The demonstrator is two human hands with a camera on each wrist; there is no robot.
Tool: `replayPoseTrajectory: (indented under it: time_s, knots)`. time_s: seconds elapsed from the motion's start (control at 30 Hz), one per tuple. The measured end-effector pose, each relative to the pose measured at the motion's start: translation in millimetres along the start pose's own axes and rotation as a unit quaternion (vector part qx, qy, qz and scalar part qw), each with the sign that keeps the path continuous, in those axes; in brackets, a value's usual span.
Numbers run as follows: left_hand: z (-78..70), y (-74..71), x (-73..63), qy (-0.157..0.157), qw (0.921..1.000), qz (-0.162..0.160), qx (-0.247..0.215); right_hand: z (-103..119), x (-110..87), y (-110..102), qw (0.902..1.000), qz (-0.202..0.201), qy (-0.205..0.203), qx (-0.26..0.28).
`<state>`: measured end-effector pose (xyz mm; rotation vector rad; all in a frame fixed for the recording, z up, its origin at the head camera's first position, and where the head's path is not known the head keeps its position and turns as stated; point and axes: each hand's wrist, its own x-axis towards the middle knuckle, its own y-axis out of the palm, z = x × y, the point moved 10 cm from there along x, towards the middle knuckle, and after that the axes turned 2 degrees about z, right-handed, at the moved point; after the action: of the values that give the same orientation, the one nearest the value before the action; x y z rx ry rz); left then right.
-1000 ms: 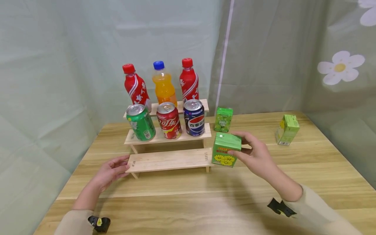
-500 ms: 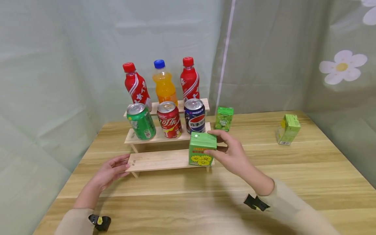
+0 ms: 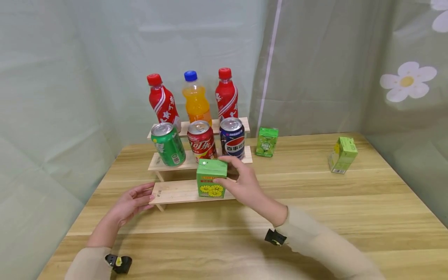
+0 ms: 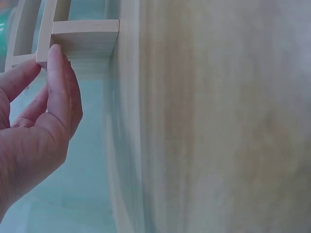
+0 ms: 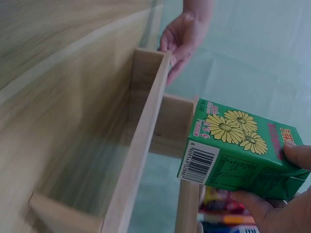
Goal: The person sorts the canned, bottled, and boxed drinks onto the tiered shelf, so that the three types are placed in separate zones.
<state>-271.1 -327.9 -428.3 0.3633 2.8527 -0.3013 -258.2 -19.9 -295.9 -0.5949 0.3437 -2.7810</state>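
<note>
My right hand (image 3: 246, 186) holds a green juice carton (image 3: 211, 179) with yellow flowers, thumb on its front and fingers behind. The carton is upright over the middle of the lowest step of a wooden three-step display shelf (image 3: 176, 191). In the right wrist view the carton (image 5: 233, 145) shows its barcode and appears apart from the step's board (image 5: 141, 141). At the left end of that step, my left hand (image 3: 131, 204) pinches the board's end; the left wrist view shows fingers and thumb of this hand (image 4: 43, 107) on either side of the board (image 4: 46, 34).
On the middle step stand a green can (image 3: 168, 144), a red can (image 3: 202, 142) and a blue can (image 3: 232, 138). Two red bottles (image 3: 162, 101) and an orange bottle (image 3: 196, 103) fill the top step. Two green cartons (image 3: 267, 142), (image 3: 343, 154) stand on the table to the right.
My right hand has carried the flowered carton leftward, from beside the shelf's right end to over the middle of the lowest step. My left hand stays at the step's left end.
</note>
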Motion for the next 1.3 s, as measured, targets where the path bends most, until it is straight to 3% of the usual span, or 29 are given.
replayPoseTrajectory:
  time_s: [0.17,0.53,0.77,1.03,1.3]
  knots:
    - [-2.1,0.3,-1.4,-0.004,1.0,0.004,-0.003,-1.6,8.4,21.2,0.9998,0.006,0.018,0.001]
    - [-2.1,1.6,-1.1,-0.004,0.9999,0.01,0.003,-6.6,20.4,68.4,0.9989,0.025,0.004,0.038]
    - [-2.4,1.0,-0.2,0.004,0.9998,0.017,-0.009,-10.6,26.4,92.6,0.9988,0.042,0.005,0.027]
    - [-1.3,1.1,-0.4,0.008,0.9996,0.02,-0.02,-13.1,31.5,100.9,0.9994,0.029,0.017,-0.003]
    - [-1.2,0.5,1.2,0.003,0.9997,0.014,-0.018,-8.1,37.0,108.5,0.9981,0.012,-0.011,-0.059]
